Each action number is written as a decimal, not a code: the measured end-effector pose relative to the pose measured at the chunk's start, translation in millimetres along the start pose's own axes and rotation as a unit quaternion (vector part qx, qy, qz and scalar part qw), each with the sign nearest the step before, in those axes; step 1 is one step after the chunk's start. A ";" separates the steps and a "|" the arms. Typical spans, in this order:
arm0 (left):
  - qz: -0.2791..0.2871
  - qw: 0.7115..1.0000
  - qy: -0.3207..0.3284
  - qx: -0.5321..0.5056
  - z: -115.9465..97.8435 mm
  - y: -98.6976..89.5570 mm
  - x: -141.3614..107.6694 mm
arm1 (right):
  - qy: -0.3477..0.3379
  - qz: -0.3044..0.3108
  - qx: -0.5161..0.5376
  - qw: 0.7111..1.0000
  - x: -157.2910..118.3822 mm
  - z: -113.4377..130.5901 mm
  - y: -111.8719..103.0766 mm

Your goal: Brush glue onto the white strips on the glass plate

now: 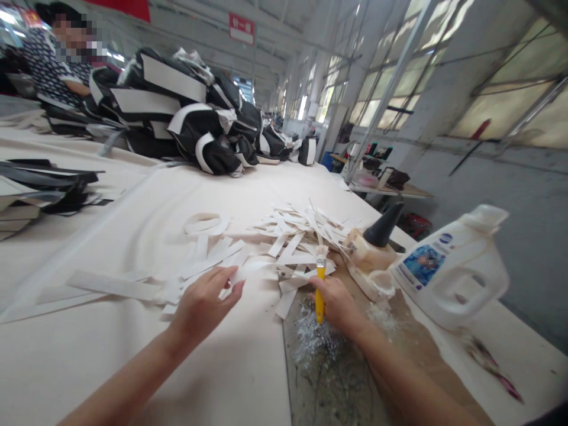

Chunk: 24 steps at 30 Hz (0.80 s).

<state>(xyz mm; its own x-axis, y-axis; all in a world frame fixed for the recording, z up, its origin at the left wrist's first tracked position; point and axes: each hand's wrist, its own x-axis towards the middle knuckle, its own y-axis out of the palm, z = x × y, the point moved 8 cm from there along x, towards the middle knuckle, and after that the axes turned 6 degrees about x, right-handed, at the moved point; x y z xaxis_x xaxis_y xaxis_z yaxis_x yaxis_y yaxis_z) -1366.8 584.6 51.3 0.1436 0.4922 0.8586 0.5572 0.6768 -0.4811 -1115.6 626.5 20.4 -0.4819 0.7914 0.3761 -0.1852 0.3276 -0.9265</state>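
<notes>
A paint brush point(320, 290) with a yellow handle and pale bristles is gripped upright in my right hand point(339, 302), over a glue-smeared dark board point(328, 378). My left hand point(202, 302) hovers above the pale cloth, its thumb and curled index finger apart. Just beyond those fingertips lies a motion-blurred white strip point(260, 269); I see no clear contact. Loose white strips point(293, 236) are heaped past both hands. More long strips point(113, 284) spread to the left of my left hand.
At right stand a white jug point(465, 272) and a cut-open plastic container point(375, 260) with a black cone point(385, 225). Black-and-white sewn pieces point(177, 112) are piled at the back. Dark cut pieces point(48, 186) lie at left. A person point(57, 65) is beyond the pile.
</notes>
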 end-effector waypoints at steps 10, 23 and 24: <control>-0.072 0.996 0.032 0.037 13.8 -25.0 4.7 | 0.072 -0.046 0.084 0.993 1.8 -25.1 -14.1; 0.188 0.980 0.035 0.053 -25.1 42.4 -19.8 | 0.116 0.027 0.346 0.931 -43.2 -3.3 -32.3; 0.220 0.973 0.062 -0.004 -41.7 49.1 -26.6 | 0.113 0.036 0.359 0.926 -45.6 2.2 -31.9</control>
<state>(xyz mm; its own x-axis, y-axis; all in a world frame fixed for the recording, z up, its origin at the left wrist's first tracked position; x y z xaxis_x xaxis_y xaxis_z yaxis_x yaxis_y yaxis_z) -1309.1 582.0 12.2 0.4672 0.6637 0.5841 0.4249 0.4108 -0.8067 -1089.6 578.9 32.8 -0.3393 0.9122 0.2299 -0.7203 -0.0947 -0.6872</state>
